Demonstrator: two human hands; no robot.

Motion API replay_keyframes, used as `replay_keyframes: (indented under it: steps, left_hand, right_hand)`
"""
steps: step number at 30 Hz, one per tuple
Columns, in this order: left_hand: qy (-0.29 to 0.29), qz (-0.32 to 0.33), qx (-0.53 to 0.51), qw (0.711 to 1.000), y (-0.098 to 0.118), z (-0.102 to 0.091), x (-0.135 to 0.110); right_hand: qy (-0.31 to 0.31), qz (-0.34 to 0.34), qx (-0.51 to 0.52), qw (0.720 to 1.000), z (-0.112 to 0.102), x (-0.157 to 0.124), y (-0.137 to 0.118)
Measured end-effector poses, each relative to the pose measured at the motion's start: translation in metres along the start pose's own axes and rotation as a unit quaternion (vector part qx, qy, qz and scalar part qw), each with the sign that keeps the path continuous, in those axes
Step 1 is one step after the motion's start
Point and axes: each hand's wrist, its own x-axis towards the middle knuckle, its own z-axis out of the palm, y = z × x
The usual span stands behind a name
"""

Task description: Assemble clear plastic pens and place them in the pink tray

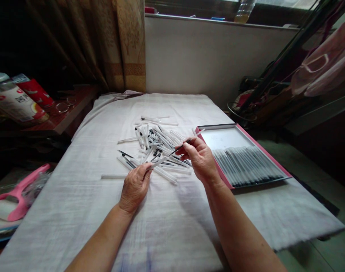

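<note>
In the middle of the cloth-covered table, my left hand (135, 186) is closed on a clear pen barrel (160, 161), which points up and to the right. Facing it, my right hand (200, 156) pinches a thin pen refill (178, 148) with a dark lower part; its pale end rises above the fingers. The refill's tip is close to the barrel's end, and I cannot tell whether it is inside. Just beyond both hands lies a loose pile of clear barrels, dark refills and small black pieces (151, 141).
A shallow pink-edged box (263, 150) at right holds a row of pens (246, 166). One barrel (112, 176) lies apart at left. Pink scissors (19, 190), a jar (16, 100) and glasses (62, 107) are off to the left. A curtain (129, 45) hangs behind.
</note>
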Motion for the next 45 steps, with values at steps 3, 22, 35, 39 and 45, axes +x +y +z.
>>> replay_keyframes:
  steps: [3,22,35,39,45]
  left_hand:
    - [-0.008,-0.011,-0.003,1.0,0.0,0.0,0.0]
    - [0.01,-0.003,-0.029,1.0,0.003,-0.002,0.0]
    - [0.046,-0.162,-0.147,0.975,0.004,-0.008,0.003]
    - [0.055,-0.187,-0.165,0.967,0.002,-0.006,0.003]
    - [0.045,-0.236,-0.239,0.941,0.001,-0.006,0.006]
  right_hand:
    - [-0.01,-0.012,-0.026,1.0,0.001,-0.002,0.003]
    - [-0.085,-0.013,-0.088,0.992,0.001,-0.005,0.018]
    - [-0.137,-0.07,-0.619,0.77,0.02,0.02,0.028]
    - [-0.162,-0.057,-0.717,0.676,0.035,0.028,0.035]
    - [-0.173,-0.021,-0.734,0.656,0.053,0.037,0.035]
